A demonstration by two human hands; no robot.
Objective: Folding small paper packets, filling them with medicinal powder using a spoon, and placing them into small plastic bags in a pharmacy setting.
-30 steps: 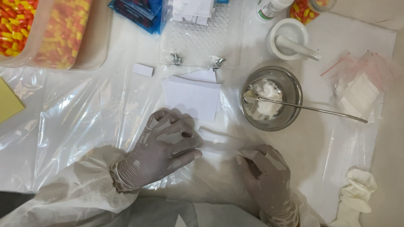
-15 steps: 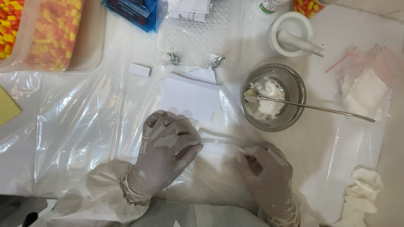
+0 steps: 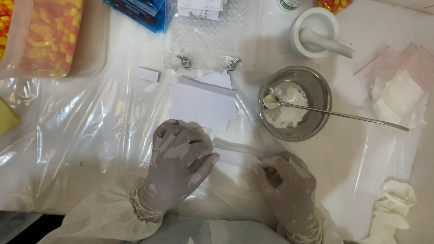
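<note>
Both my hands wear pale gloves and hold a small folded white paper strip (image 3: 235, 153) flat on the plastic-covered table. My left hand (image 3: 178, 165) pinches its left end with thumb and fingers. At the strip's right end my right hand (image 3: 285, 180) grips it with curled fingers. Just above lies a stack of white paper sheets (image 3: 201, 103). To the upper right stands a metal bowl (image 3: 316, 86) of white powder (image 3: 287, 106), with a long metal spoon (image 3: 334, 113) resting in it.
A white mortar and pestle (image 3: 318, 34) stands at the top right. Trays of orange and yellow capsules (image 3: 49, 36) sit at the top left. A clear perforated plate with wing nuts (image 3: 208, 40) lies at top centre. Small plastic bags (image 3: 400, 92) and a crumpled glove (image 3: 393, 203) lie right.
My hands have shifted slightly along the paper strip, the left thumb now pressing its left end; the view has moved a little. Nothing else has moved.
</note>
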